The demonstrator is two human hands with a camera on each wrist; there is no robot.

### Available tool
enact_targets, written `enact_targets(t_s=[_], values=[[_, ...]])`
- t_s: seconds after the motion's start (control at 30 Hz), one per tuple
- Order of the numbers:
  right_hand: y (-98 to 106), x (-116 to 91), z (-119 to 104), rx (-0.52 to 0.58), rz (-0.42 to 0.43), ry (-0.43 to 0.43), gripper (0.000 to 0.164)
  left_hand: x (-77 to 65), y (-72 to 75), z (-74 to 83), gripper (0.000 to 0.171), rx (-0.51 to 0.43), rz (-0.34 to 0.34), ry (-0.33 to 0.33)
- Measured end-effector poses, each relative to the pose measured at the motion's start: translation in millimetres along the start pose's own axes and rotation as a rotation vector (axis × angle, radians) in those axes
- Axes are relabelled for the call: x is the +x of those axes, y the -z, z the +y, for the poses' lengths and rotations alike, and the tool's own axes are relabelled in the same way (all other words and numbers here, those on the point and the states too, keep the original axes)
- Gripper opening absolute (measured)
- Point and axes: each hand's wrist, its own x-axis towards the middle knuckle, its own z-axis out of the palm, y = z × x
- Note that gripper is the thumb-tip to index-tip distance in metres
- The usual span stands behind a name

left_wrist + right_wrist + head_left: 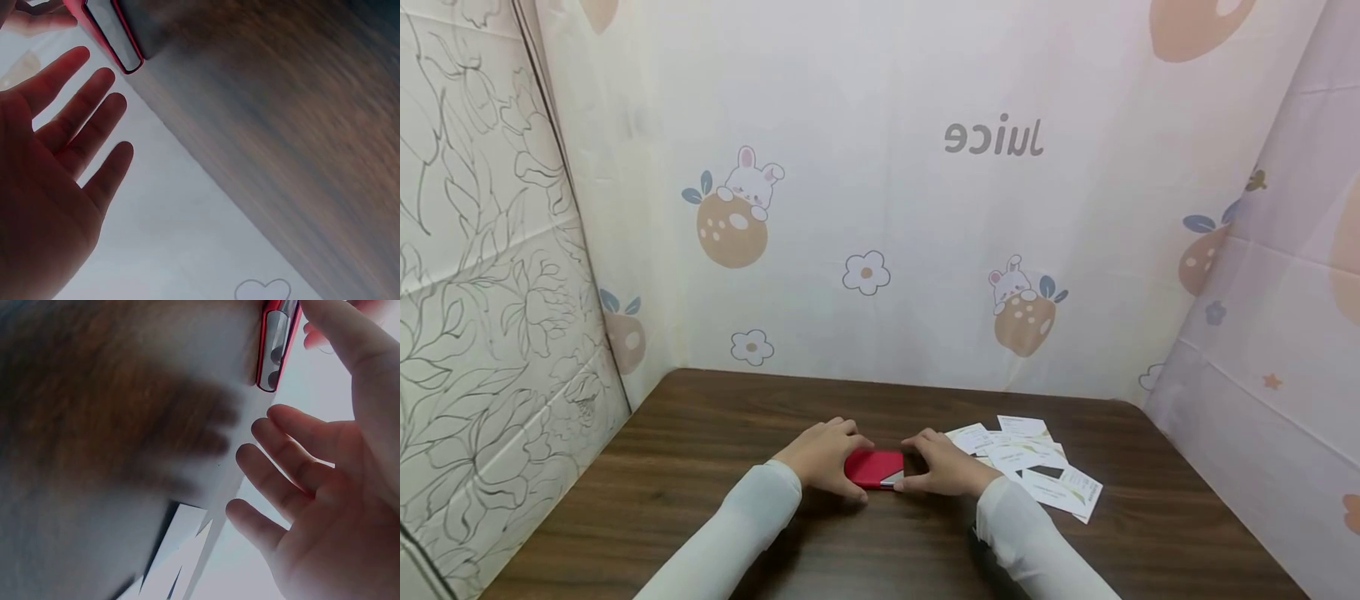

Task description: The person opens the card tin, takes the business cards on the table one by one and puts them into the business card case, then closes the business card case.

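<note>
Fingers, left hand / right hand: spread beside red case, gripping nothing | wooden table | printed curtain

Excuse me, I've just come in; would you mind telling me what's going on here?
A person is working with a small red case at the table. The left hand is at its left end and the right hand at its right; how firmly either grips it isn't clear. White printed cards lie spread and overlapping to the right, beyond the right hand.
</note>
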Motion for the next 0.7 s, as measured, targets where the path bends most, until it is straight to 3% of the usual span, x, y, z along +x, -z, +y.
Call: enact_targets(t_s=[0.3,0.7], values=[[-2.3,3.9,0.4,-0.02,0.001,0.039,0.06,7.3,-6.2,-0.4,0.059,-0.061,-0.056,0.014],[-4.0,6.7,2.8,0.011,-0.004,-0.005,0.056,11.2,-5.5,-3.6,0.052,-0.145,-0.085,0.04]])
